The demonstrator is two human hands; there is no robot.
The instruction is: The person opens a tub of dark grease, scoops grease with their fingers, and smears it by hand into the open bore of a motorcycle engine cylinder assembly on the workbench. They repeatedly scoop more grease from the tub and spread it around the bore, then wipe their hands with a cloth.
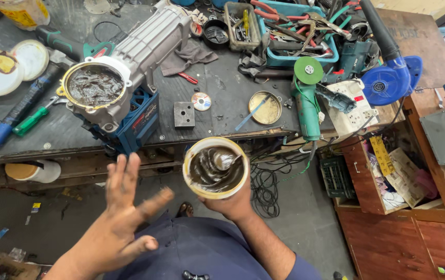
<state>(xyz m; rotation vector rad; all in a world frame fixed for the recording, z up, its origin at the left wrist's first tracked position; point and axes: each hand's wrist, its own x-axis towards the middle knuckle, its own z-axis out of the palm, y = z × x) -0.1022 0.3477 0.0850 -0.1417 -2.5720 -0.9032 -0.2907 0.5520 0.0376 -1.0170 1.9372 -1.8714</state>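
A dark, grimy workbench [217, 98] carries a grey metal housing [129, 57] filled with dark grease. Near it lie a green angle grinder [308, 98], a blue blower [391, 78], a square steel block [183, 114] and a round tin lid [265, 108].

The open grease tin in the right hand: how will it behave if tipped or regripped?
The grease tin is nearly full of thick dark grease, so it is probably heavy for its size. Its smeared rim looks slippery. The right hand cups it from below; tilted, the paste should slump slowly, not pour.
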